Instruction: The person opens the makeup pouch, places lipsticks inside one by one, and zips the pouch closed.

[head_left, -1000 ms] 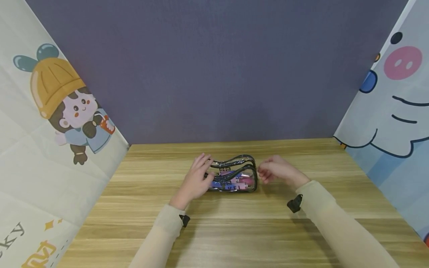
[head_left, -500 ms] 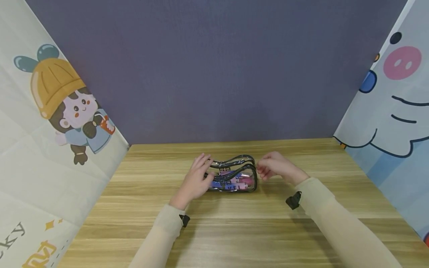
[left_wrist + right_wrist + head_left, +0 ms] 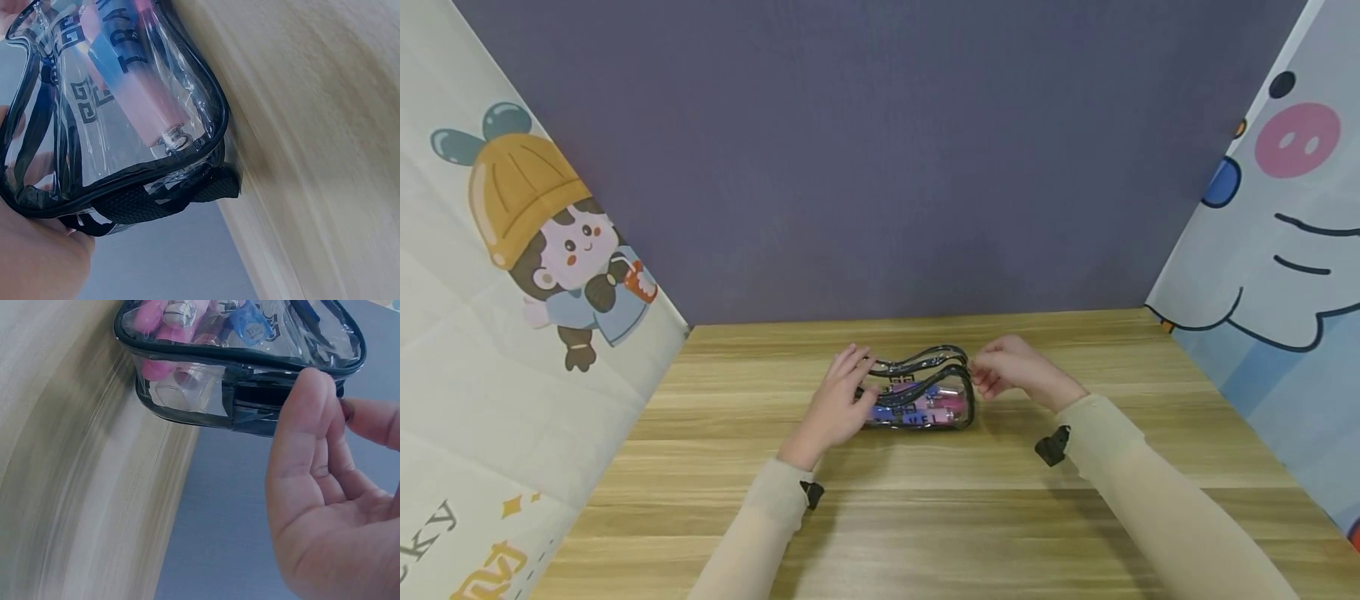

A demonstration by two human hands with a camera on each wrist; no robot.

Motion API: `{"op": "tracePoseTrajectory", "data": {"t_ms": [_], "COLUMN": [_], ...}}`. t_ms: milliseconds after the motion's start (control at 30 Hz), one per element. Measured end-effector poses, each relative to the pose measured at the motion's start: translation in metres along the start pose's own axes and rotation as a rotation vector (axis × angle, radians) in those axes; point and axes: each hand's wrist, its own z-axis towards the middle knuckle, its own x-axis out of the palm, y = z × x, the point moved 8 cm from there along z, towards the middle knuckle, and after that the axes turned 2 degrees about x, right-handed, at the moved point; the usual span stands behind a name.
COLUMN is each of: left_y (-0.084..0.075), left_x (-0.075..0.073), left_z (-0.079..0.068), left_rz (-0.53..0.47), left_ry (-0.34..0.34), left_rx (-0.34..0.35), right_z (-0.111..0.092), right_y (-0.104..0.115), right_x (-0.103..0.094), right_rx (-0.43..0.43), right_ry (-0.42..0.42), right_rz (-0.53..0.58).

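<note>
A clear toiletry bag with black piping lies on the wooden table, sagging along its top. Through its plastic show pink and blue items, among them a pink-and-blue tube, and dark lettering. My left hand grips the bag's left end, thumb on the near side and fingers across the top; in the left wrist view some fingers show through the plastic. At the upper right end, my right hand pinches the bag's edge between thumb and bent fingers. A small dark bit shows between those fingertips; the rest of it is hidden.
The wooden table ends against a dark grey-purple wall behind the bag. Cartoon-printed sheets flank it, a left sheet and a right sheet. A black strap device sits on the right wrist.
My right hand has shifted slightly left and away from me, up against the bag's right end. The left hand and the bag hold nearly the same place.
</note>
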Motion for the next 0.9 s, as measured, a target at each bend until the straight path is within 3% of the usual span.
{"op": "tracePoseTrajectory", "data": {"t_ms": [433,733,900], "left_y": [-0.002,-0.002,-0.002], "left_x": [0.001,0.001,0.001], "left_z": [0.000,0.001,0.001], "left_rz": [0.000,0.003,0.011], "left_ry": [-0.002,-0.013,-0.012], "left_rx": [0.002,0.009,0.009], "right_z": [0.004,0.006,0.006], "right_y": [0.010,0.023,0.030], "right_x": [0.001,0.001,0.003], "right_rx": [0.007,-0.023,-0.032], "right_ry": [-0.030,-0.075,-0.074], "right_rz": [-0.065,-0.258,-0.312]}}
